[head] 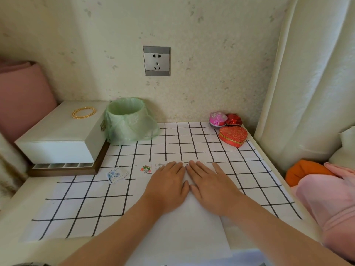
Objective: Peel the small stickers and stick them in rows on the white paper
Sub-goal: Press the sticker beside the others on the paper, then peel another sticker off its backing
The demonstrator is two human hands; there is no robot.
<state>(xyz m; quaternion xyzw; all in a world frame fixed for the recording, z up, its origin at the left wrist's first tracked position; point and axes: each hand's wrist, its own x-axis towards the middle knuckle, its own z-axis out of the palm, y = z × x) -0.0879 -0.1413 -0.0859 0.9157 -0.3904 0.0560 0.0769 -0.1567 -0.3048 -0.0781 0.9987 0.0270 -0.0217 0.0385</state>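
Observation:
A white paper (184, 231) lies on the checked tablecloth, reaching the near table edge. My left hand (167, 187) and my right hand (209, 185) lie flat side by side on its far part, fingers straight, pressing it down. Along the paper's far edge sits a row of small stickers: a colourful flower sticker (146, 168), a pale sticker (159, 166) partly under my left fingers, and a third sticker (187, 164) peeking out between my fingertips. A small stack of stickers (116, 174) with a blue drawing on top lies left of the paper.
A white box (57, 137) with gold bangles (84, 112) stands at the back left on a brown tray. A bin lined with a green bag (128, 120) stands beside it. Pink, red and heart-shaped small boxes (232, 135) sit at the back right. A curtain hangs at right.

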